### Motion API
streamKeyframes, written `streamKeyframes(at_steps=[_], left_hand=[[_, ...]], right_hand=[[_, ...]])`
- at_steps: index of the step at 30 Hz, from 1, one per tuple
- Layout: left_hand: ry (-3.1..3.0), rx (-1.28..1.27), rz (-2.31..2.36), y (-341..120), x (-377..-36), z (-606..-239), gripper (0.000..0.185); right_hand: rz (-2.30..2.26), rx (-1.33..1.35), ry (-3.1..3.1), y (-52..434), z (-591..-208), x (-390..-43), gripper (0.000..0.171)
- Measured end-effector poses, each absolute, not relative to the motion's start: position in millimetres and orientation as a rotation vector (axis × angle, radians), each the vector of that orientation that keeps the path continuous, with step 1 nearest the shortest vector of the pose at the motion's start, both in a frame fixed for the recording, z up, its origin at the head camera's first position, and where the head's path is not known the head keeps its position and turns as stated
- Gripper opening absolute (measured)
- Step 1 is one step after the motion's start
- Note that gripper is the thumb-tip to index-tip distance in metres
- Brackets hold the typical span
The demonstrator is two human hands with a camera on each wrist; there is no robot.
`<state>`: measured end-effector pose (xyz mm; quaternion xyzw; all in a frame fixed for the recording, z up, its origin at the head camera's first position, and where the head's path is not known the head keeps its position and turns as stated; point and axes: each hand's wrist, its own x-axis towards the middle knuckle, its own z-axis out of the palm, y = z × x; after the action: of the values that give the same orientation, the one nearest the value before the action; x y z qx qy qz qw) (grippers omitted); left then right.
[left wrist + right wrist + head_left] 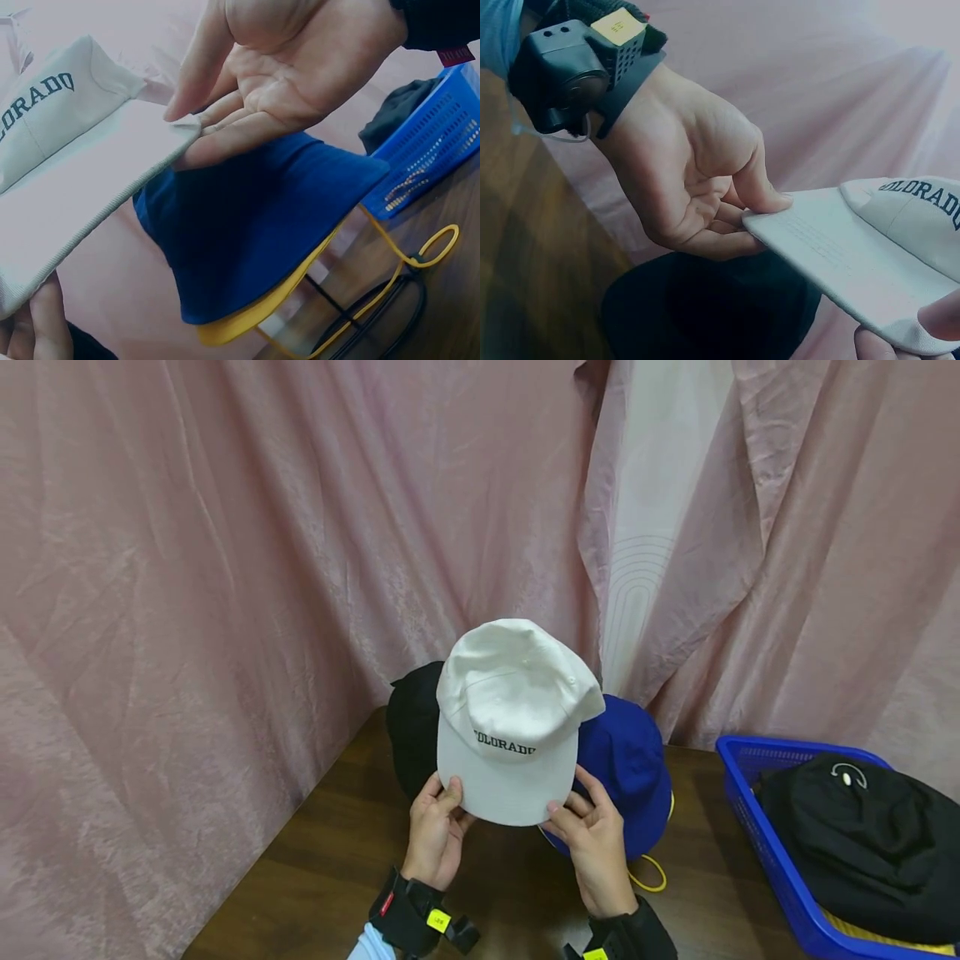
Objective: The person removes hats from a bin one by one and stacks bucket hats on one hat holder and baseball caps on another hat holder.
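A white cap (513, 693) with dark "COLORADO" lettering is held up, its brim towards me and its crown leaning away. My left hand (437, 837) pinches the brim's left corner between thumb and fingers. At the opposite corner, my right hand (597, 843) pinches the brim the same way. Behind the cap on the left is a black hat (412, 731), partly hidden. To the right, close behind my right hand, is a blue bucket hat (626, 768); the left wrist view shows its yellow underside (236, 326).
A black wire stand (390, 330) is below the bucket hat, where a yellow cord (651, 881) hangs. At the right, a blue plastic basket (772, 860) holds black fabric headwear (877, 852) and something yellow. Pink curtains (300, 527) surround the wooden table (300, 877).
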<state>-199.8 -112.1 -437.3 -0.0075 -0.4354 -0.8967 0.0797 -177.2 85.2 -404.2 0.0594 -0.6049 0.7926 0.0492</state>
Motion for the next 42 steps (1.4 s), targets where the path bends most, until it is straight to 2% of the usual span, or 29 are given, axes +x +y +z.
streamKeyframes(at_steps=[11,30,36,42], left_hand=[[-1.277,0.028,-2.639,-136,-206,-443,0.026],[-1.25,0.094,-2.6,-157,-219,-448,0.021],[-1.245,0.101,-2.564,-160,-225,-448,0.024],[-1.226,0.126,-2.555,-162,-232,-447,0.023]], right_hand=[[2.474,0.233,-1.878,59,-406,-189,0.077],[2.479,0.405,-1.865,34,-414,-208,0.077],[2.469,0.358,-1.884,25,-418,-220,0.079],[2.436,0.297,-1.875,16,-420,-233,0.074]])
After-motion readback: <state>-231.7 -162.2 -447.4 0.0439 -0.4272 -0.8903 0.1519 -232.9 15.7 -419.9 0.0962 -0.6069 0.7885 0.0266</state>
